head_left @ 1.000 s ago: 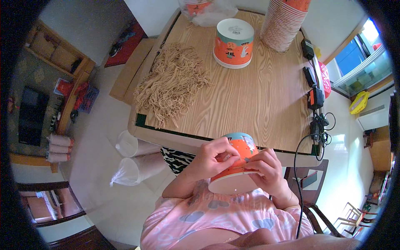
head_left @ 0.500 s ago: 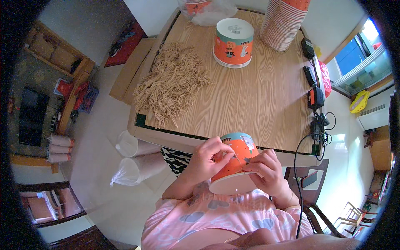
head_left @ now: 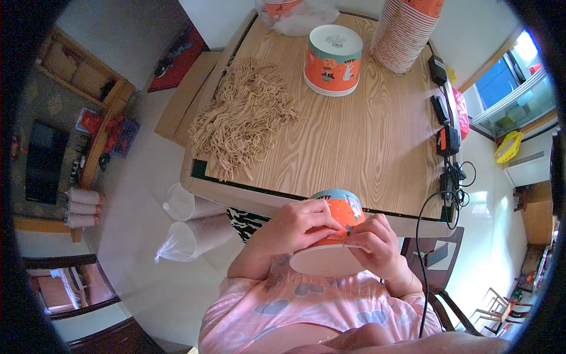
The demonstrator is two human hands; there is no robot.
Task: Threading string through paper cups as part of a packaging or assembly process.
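An orange paper bucket (head_left: 339, 211) with a teal band and printed figures is tilted at the table's near edge, its pale open rim facing me. My right hand (head_left: 375, 241) is closed on the bucket's rim and wall at the right. My left hand (head_left: 308, 225) is closed too, its fingertips pinched against the orange wall close to the right fingers. Whatever lies between the left fingertips is hidden. A loose heap of beige cords (head_left: 244, 115) covers the table's left side. Upside down at the back is a short stack of matching paper buckets (head_left: 334, 65).
A tall nested stack of buckets (head_left: 404, 35) leans at the back right, beside a clear plastic bag (head_left: 303, 17). Black power adapters (head_left: 448, 140) and cables line the right edge of the wooden table (head_left: 359, 141). Bagged bucket stacks (head_left: 203, 236) lie on the floor at left.
My left hand has come down and toward the right hand along the bucket wall. A thin strand seen between the hands earlier is now mostly covered. The bucket's rim has tipped up slightly.
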